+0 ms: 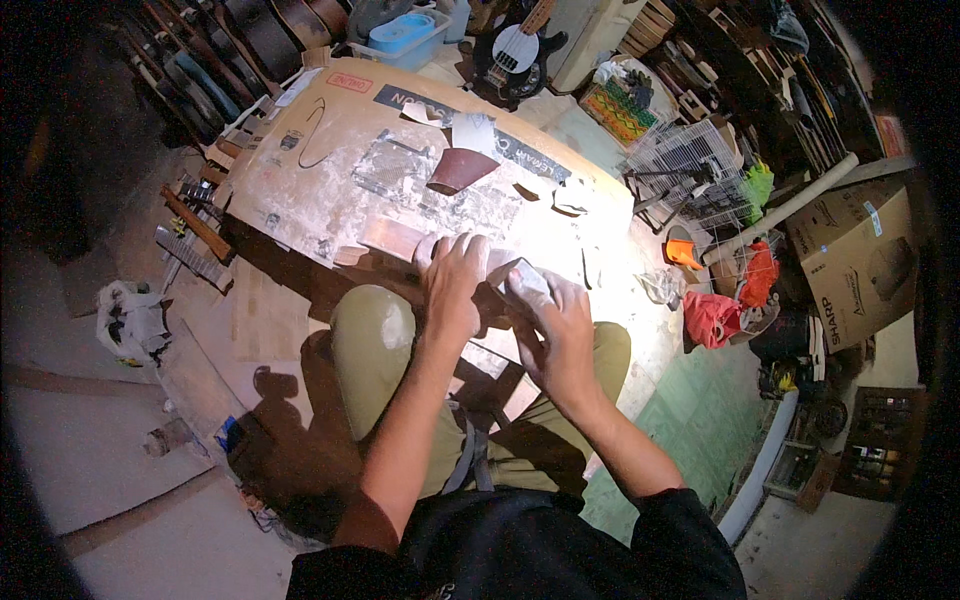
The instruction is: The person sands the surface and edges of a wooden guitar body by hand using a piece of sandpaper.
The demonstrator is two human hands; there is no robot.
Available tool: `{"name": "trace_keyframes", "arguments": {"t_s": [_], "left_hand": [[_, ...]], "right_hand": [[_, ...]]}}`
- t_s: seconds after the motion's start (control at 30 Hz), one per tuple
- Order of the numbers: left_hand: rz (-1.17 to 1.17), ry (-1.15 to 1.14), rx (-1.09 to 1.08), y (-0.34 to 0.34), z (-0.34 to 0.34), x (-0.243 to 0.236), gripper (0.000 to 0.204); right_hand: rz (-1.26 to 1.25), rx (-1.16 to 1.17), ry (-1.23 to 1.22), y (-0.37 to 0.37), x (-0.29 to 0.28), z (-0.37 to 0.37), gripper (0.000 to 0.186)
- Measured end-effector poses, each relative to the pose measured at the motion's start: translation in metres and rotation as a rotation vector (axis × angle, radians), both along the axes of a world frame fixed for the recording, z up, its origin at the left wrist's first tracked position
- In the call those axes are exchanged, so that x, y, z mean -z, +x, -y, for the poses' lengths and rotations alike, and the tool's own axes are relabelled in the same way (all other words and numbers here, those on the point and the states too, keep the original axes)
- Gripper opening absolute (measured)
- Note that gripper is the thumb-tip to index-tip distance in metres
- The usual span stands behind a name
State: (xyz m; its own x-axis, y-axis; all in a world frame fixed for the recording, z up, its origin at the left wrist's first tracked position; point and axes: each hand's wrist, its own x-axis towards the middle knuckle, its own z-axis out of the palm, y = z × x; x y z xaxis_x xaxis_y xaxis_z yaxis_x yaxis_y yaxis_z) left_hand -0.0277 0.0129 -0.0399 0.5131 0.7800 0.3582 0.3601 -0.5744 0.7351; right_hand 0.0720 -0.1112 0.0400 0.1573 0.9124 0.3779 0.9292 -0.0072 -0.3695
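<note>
A pale wooden bar (390, 238) lies across the near edge of the dusty cardboard in front of my knees. My left hand (454, 275) is closed over it, fingers bent across the top. Just to the right, my right hand (560, 318) grips a small grey block (531, 285) with a dark end, its thumb along the top. This block is at the bar's right part; whether they touch is hard to tell. A curled reddish-brown sheet (463, 171), like sandpaper, rests beyond my hands, beside a whitish sheet (474, 132).
Powder and scraps cover the flattened cardboard (290, 190). A dark bass guitar (515, 55) stands at the far side, near a plastic tub (400, 40). Right of the board are a wire rack (690, 165), a red cloth bag (711, 318) and a cardboard box (850, 270). Hand tools (195, 225) lie at left.
</note>
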Motion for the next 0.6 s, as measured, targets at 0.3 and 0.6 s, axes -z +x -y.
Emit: {"name": "trace_keyframes", "arguments": {"t_s": [0.3, 0.6], "left_hand": [[-0.159, 0.019, 0.061, 0.001, 0.003, -0.004, 0.046], [-0.192, 0.038, -0.021, 0.011, 0.003, -0.018, 0.039]], "right_hand": [[-0.270, 0.086, 0.264, -0.002, 0.026, -0.013, 0.042], [-0.580, 0.232, 0.249, 0.022, 0.040, -0.035, 0.041]]}}
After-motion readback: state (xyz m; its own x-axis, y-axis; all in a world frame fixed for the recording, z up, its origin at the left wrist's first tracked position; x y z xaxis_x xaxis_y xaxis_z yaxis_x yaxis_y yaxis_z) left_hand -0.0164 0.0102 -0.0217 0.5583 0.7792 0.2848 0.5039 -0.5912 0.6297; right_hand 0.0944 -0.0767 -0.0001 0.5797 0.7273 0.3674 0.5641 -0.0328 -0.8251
